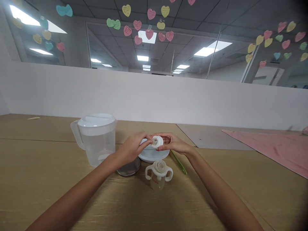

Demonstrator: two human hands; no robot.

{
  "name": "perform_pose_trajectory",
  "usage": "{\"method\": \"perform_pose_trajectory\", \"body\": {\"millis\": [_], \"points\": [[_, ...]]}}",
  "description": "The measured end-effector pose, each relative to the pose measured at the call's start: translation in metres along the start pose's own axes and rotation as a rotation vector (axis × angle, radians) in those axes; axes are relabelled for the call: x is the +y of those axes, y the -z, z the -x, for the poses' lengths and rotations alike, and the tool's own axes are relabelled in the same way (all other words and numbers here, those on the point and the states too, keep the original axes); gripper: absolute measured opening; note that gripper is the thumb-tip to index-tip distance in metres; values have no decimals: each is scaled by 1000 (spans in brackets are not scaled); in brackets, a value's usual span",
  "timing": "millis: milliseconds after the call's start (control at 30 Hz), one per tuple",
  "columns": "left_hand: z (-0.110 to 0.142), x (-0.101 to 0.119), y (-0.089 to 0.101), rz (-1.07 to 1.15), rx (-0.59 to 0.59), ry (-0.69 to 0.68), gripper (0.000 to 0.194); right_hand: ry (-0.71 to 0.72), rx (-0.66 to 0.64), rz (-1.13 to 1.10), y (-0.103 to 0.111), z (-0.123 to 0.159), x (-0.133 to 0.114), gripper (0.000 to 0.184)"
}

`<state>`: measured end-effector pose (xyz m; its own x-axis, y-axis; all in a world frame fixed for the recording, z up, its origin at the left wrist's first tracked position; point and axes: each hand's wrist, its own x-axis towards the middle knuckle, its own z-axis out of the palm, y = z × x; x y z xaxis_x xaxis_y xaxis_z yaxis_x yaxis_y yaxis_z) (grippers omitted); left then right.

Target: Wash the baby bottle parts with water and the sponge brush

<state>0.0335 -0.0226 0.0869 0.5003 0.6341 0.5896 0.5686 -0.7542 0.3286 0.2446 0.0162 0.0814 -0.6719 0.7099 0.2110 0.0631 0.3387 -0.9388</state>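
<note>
Here, two-handled training cup [158, 176]: one, upright on the wood-grain tabletop [48, 186], a reddish mark on its translucent body, rings coiled on top.
Hands: two; the left hand [131, 147] pinches the middle of the white screw cap between thumb and fingers, while the right hand [174, 142] curls round its rim.
White screw cap [159, 143]: one, held in the air beyond the cup, in front of the plate; round and smooth, a small grayish-beige centre partly under the left fingertips.
Round metal lid [128, 168]: one, gray, partly covered by the left wrist.
Slim green utensil [180, 163]: one, aslant beside the plate; its far end is hidden.
White plate [154, 156]: one, its back part blocked by both hands and the cap.
Lidded pitcher [99, 146]: one, translucent, handle leftward.
Pink cloth [271, 147]: one, spread at the right.
White wall [154, 102]: one, behind the tabletop.
Heart-shaped notes [151, 13]: over twenty, pink, yellow, green and blue, on the glass above.
</note>
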Motion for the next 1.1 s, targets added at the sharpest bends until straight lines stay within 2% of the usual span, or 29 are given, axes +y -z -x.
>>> {"method": "perform_pose_trajectory", "body": {"millis": [100, 200, 300, 433, 600, 800, 900, 1033, 1100], "points": [[0, -2, -9, -284, 0, -114, 23, 16, 27, 37, 2, -1, 3, 52], [0, -3, -14, -373, -49, -104, 22, -2, 66, 79, 8, -2, 10, 49], [0, -6, -17, -215, -68, 18, 20, -25, 122, 118, 11, -2, 15, 49], [-1, -11, -24, 99, 51, 153, 24, 11, 115, 172, 9, -3, 13, 50], [-3, -15, -28, 201, 108, 273, 32, 69, 142, 362, 0, -4, 7, 49], [-1, -10, -27, 86, 100, 278, 25, 58, 200, 526, -8, -7, 10, 46], [-1, -8, -29, 61, 122, 277, 27, 71, 189, 551, -7, -6, 10, 44], [8, -2, -43, 297, 314, 246, 33, 64, 187, 437, 2, -1, 3, 41], [19, 2, -57, 430, 349, 212, 31, 47, 154, 327, 6, 4, -3, 41]]}}
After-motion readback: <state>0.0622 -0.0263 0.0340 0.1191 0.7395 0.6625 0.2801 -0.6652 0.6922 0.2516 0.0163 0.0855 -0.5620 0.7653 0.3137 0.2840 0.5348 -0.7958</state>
